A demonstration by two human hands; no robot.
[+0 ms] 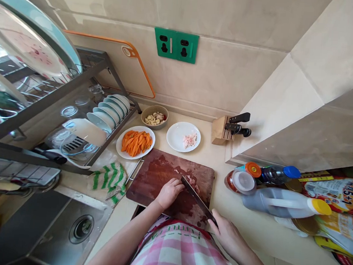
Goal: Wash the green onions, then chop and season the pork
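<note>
We cannot make out what our left hand [169, 193] presses on the cutting board [160, 176]: the curled fingers cover it, and only a few pale bits of meat [191, 180] show at the blade's far side, toward one o'clock from that hand. Our right hand [227, 234], at four o'clock from the left, is closed around the handle of the knife [197, 197], which the fist hides completely; the dark blade runs up toward eleven o'clock and ends just beside the left fingers. The lower board edge is cut off by our pink checked apron [181, 256].

Beyond the board, at twelve o'clock, we count two white plates: one with carrot slices [136, 142], one with a small heap of chopped meat [190, 140]. One bowl of garlic [154, 117] sits behind them. One knife block [223, 129] at two o'clock holds two black handles. To three o'clock several bottles [281, 201] lie crowded, partly overlapping and hard to separate. The dish rack [73, 111] at nine o'clock holds a row of about six plates.
</note>
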